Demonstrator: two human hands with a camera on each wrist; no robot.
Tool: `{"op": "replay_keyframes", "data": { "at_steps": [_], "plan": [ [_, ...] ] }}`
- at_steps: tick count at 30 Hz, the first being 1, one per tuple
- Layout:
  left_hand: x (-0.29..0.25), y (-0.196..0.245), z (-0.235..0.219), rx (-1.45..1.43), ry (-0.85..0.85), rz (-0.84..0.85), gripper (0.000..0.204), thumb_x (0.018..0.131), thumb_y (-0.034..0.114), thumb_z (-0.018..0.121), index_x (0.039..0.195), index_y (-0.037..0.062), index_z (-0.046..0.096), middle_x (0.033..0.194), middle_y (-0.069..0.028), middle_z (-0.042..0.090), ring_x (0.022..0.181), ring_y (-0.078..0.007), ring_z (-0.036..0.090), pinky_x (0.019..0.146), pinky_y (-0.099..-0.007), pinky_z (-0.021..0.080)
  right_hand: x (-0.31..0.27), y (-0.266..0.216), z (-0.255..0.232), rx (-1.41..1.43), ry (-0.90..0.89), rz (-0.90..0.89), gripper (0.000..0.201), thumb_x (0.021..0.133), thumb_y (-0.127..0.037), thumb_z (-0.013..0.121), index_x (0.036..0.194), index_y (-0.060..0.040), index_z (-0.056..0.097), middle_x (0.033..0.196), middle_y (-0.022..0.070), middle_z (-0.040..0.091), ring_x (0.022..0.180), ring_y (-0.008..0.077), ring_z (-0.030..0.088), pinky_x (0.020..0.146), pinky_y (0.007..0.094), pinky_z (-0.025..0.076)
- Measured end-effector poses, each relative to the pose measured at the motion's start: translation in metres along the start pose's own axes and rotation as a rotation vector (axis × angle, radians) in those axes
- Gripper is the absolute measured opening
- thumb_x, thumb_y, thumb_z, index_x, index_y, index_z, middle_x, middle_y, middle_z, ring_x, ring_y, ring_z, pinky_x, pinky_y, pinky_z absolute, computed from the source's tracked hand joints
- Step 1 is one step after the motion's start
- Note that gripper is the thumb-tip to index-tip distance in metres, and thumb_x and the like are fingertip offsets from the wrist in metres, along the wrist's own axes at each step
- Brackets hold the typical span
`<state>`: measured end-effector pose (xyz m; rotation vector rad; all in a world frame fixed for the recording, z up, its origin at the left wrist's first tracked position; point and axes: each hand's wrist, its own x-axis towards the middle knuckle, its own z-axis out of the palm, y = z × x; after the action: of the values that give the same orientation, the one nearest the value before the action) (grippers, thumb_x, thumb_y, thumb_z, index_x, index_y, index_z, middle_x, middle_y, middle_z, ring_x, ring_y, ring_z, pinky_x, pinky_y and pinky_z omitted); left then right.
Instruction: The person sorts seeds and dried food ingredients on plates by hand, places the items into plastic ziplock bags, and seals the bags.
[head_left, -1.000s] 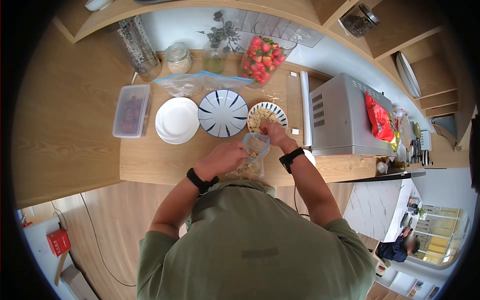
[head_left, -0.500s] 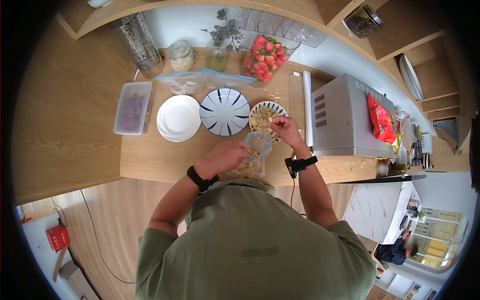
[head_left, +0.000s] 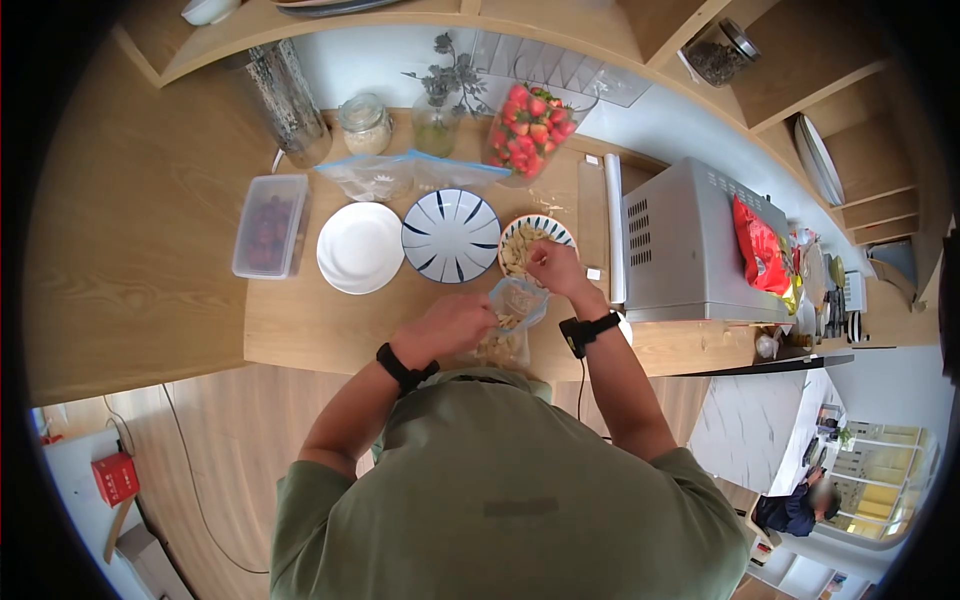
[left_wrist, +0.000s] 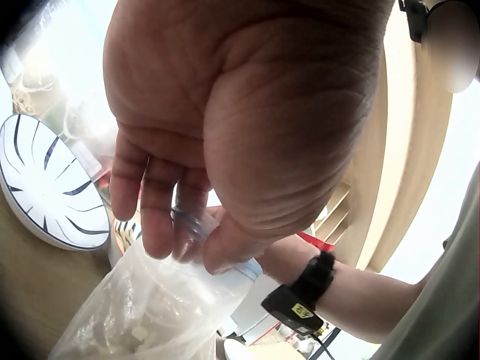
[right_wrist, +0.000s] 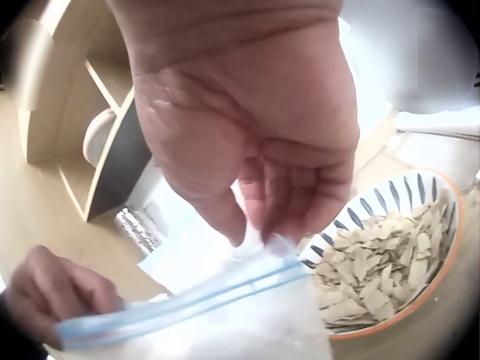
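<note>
A clear zip bag (head_left: pixel 505 345) with a blue seal and pale pieces inside stands open-mouthed at the counter's front. My left hand (head_left: pixel 460 325) grips its rim, fingers inside the mouth and thumb outside in the left wrist view (left_wrist: pixel 217 240). Right behind it sits a striped bowl with an orange rim (right_wrist: pixel 442 281), filled with pale dried slices (right_wrist: pixel 382 262). My right hand (head_left: pixel 555 270) is over the bowl's near side, fingers bent. In the right wrist view its fingertips are right at the bag's lip; I cannot tell whether they pinch anything.
Left of the bowl are a blue-striped plate (head_left: pixel 451 237), a white plate (head_left: pixel 360 248) and a lidded box of dark fruit (head_left: pixel 270 227). Behind stand another zip bag (head_left: pixel 375 178), a glass jar (head_left: pixel 365 125) and strawberries (head_left: pixel 530 130). A grey appliance (head_left: pixel 690 245) stands right.
My right hand was down in the bowl, then rose pinching a pale piece, and has now moved left toward the bag's mouth. The left hand keeps its grip on the bag.
</note>
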<state>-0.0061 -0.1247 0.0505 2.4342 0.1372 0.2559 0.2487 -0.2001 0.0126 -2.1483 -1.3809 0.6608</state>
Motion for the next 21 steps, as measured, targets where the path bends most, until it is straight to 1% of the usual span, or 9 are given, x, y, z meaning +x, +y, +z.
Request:
{"op": "replay_keyframes", "data": {
  "at_steps": [1, 3, 6, 13, 15, 16, 18, 19, 21],
  "plan": [
    [0.0, -0.001, 0.002, 0.005, -0.004, 0.002, 0.01, 0.08, 0.011, 0.063, 0.086, 0.0109, 0.07, 0.088, -0.0076, 0.061, 0.085, -0.0295, 0.061, 0.071, -0.0417, 0.05, 0.003, 0.009, 0.009, 0.001, 0.005, -0.003, 0.036, 0.073, -0.018, 0.077, 0.105, -0.0028, 0.067, 0.089, 0.0154, 0.07, 0.078, 0.0301, 0.068, 0.073, 0.0325, 0.054],
    [0.001, 0.0, 0.003, 0.015, -0.015, 0.0, 0.01, 0.08, 0.011, 0.063, 0.086, 0.0109, 0.07, 0.088, -0.0076, 0.061, 0.085, -0.0295, 0.061, 0.071, -0.0417, 0.05, 0.009, 0.01, 0.021, -0.25, 0.009, -0.06, 0.053, 0.07, -0.02, 0.079, 0.116, -0.0024, 0.06, 0.097, 0.0191, 0.068, 0.092, 0.0331, 0.066, 0.083, 0.0385, 0.053],
    [0.0, 0.001, 0.002, 0.014, -0.016, -0.018, 0.01, 0.08, 0.011, 0.063, 0.087, 0.0108, 0.07, 0.089, -0.0077, 0.061, 0.086, -0.0295, 0.061, 0.072, -0.0416, 0.05, 0.008, 0.004, 0.028, -0.259, -0.055, -0.035, 0.052, 0.07, -0.017, 0.077, 0.116, -0.0026, 0.058, 0.105, 0.0222, 0.066, 0.104, 0.0354, 0.062, 0.089, 0.0434, 0.049],
    [-0.001, -0.004, 0.005, 0.008, -0.02, -0.04, 0.011, 0.08, 0.01, 0.064, 0.088, 0.0119, 0.071, 0.088, -0.008, 0.062, 0.087, -0.0297, 0.061, 0.074, -0.0421, 0.05, 0.015, 0.036, 0.037, -0.145, -0.052, -0.186, 0.026, 0.073, -0.011, 0.072, 0.096, -0.0028, 0.063, 0.089, 0.0184, 0.069, 0.088, 0.0368, 0.065, 0.077, 0.0403, 0.053],
    [0.0, -0.002, 0.003, 0.006, -0.026, -0.049, 0.011, 0.08, 0.011, 0.064, 0.088, 0.0121, 0.072, 0.088, -0.008, 0.062, 0.087, -0.0297, 0.061, 0.074, -0.0422, 0.05, 0.013, 0.035, 0.03, -0.137, -0.015, -0.189, 0.015, 0.076, -0.009, 0.071, 0.09, -0.0032, 0.066, 0.079, 0.0143, 0.069, 0.072, 0.029, 0.068, 0.066, 0.0353, 0.054],
    [0.001, -0.002, 0.001, 0.005, -0.03, -0.059, 0.011, 0.08, 0.011, 0.064, 0.088, 0.0123, 0.072, 0.088, -0.008, 0.062, 0.087, -0.0298, 0.061, 0.074, -0.0423, 0.05, 0.012, 0.034, 0.026, -0.137, -0.015, -0.188, 0.015, 0.076, -0.009, 0.071, 0.09, -0.0032, 0.066, 0.079, 0.0143, 0.069, 0.072, 0.029, 0.068, 0.066, 0.0353, 0.054],
    [0.0, -0.003, 0.001, 0.001, -0.029, -0.057, 0.011, 0.08, 0.011, 0.064, 0.088, 0.0123, 0.072, 0.088, -0.0081, 0.062, 0.087, -0.0298, 0.061, 0.074, -0.0424, 0.05, 0.01, 0.039, 0.018, 0.025, -0.009, -0.036, 0.011, 0.081, -0.008, 0.07, 0.09, -0.0018, 0.069, 0.073, 0.01, 0.068, 0.06, 0.017, 0.065, 0.058, 0.0302, 0.053],
    [0.0, -0.003, 0.002, -0.004, -0.028, -0.054, 0.011, 0.081, 0.011, 0.064, 0.088, 0.0124, 0.072, 0.088, -0.0081, 0.062, 0.087, -0.0298, 0.061, 0.073, -0.0425, 0.05, 0.009, 0.045, 0.017, 0.026, -0.008, -0.032, 0.011, 0.081, -0.008, 0.07, 0.09, -0.0018, 0.069, 0.073, 0.01, 0.068, 0.06, 0.017, 0.065, 0.058, 0.0302, 0.053],
    [0.001, -0.003, 0.002, -0.008, -0.036, -0.058, 0.011, 0.081, 0.011, 0.064, 0.089, 0.0122, 0.072, 0.088, -0.0081, 0.062, 0.087, -0.0298, 0.061, 0.073, -0.0424, 0.05, 0.008, 0.057, 0.017, 0.239, 0.049, 0.065, 0.013, 0.085, -0.008, 0.07, 0.095, 0.0001, 0.07, 0.07, 0.0044, 0.066, 0.056, 0.008, 0.061, 0.052, 0.0256, 0.05]
  ]
}}
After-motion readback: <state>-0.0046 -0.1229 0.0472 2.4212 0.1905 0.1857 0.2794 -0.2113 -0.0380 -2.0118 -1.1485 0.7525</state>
